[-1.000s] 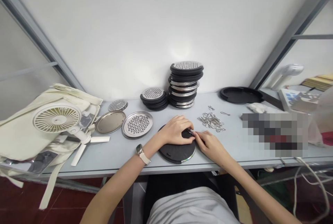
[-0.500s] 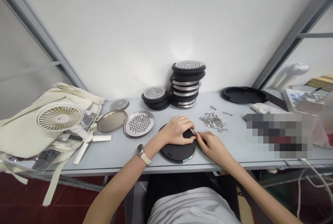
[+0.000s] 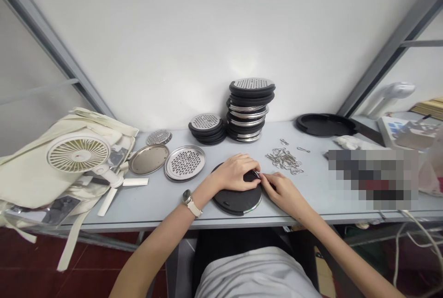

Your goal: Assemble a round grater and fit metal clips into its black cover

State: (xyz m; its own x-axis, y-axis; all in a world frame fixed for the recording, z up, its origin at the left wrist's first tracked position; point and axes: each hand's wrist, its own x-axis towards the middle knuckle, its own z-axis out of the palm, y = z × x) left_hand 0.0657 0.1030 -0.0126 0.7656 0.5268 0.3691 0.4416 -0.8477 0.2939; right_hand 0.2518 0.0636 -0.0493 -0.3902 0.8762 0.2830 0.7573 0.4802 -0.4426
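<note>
A left hand (image 3: 233, 173) and a right hand (image 3: 282, 192) are working over one black disc (image 3: 235, 201), and one wristwatch (image 3: 187, 197) is sitting on the left wrist. A second black disc (image 3: 325, 125) is lying farther along the table. Two stacks are standing against the wall: one tall stack of discs (image 3: 247, 116) and one short stack of discs (image 3: 206, 129). Three loose metal plates are lying out: two perforated grater plates (image 3: 184, 163) (image 3: 159, 137) and one plain steel plate (image 3: 149, 159). One heap of metal clips (image 3: 283, 160) is sitting nearby, with two loose clips (image 3: 284, 141) (image 3: 303, 149) lying just beyond it. Off to the left, one desk fan (image 3: 78, 152) is resting on one canvas tote bag (image 3: 24, 182) — a single one of each.
</note>
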